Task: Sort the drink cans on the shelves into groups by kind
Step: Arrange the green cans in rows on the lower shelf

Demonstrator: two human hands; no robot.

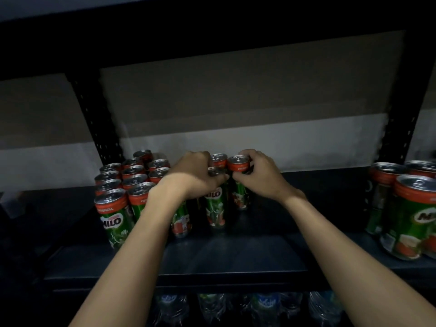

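Shelving of dark metal filled the view, its main shelf (236, 253) running across the middle with a pale wall behind it and perforated uprights (99, 119) at either side. Plastic bottles (264, 305) stood in a row on the level below, dim and hard to make out.

On the left part of the shelf stood a packed block of green cans (122, 185) with red bands and silver tops, several rows deep and touching one another. A smaller cluster of the same cans (410, 208) stood at the far right edge, well apart from the block.

Between those groups, a few more of these cans stood just beside the block, and both arms reached in to them. The left hand (195, 173) was curled over the top of a front can (215, 204), its fingers gripping round the rim. The right hand (259, 173) held a neighbouring can (239, 182) near its red band, thumb at the front and fingers wrapped behind. A third can (219, 160) stood just behind, between the two hands.
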